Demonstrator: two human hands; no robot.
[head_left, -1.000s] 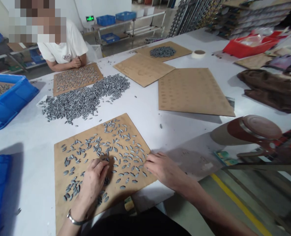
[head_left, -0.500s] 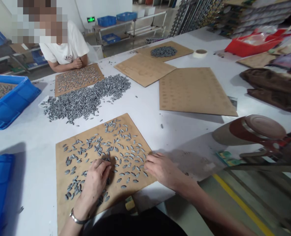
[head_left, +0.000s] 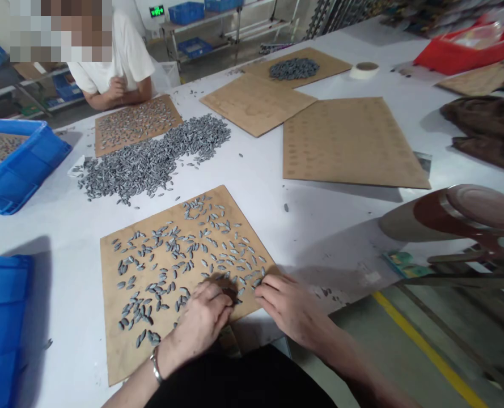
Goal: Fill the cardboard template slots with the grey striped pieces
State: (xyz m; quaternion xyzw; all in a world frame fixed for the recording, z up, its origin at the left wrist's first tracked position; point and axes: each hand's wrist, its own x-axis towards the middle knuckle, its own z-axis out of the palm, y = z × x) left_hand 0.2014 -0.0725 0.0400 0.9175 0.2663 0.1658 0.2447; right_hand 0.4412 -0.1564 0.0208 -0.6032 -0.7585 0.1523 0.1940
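Observation:
Small grey leaf-shaped pieces (head_left: 164,289) lie scattered over a brown board (head_left: 115,357) in front of me. My left hand (head_left: 209,309) is over the board's near right part, wearing a metal bracelet at the wrist. Its fingers are curled and pressed together, and their tips are partly hidden among the pieces. At the board's right corner my right hand (head_left: 283,303) rests with its fingers bent and close together. Its fingertips touch the board edge beside a grey piece (head_left: 257,282); whether they grip it is unclear.
A heap of grey pieces (head_left: 132,170) lies beyond the board. Across the table a person (head_left: 128,62) leans by another covered board (head_left: 139,124). Blue crates (head_left: 26,170) stand left. More boards (head_left: 349,141), a tape roll (head_left: 364,70) and a large mug (head_left: 434,215) are to the right.
My left hand has moved right and nearer to me across the board, closer to my right hand. My right hand stays at the board's right edge. The view has shifted slightly.

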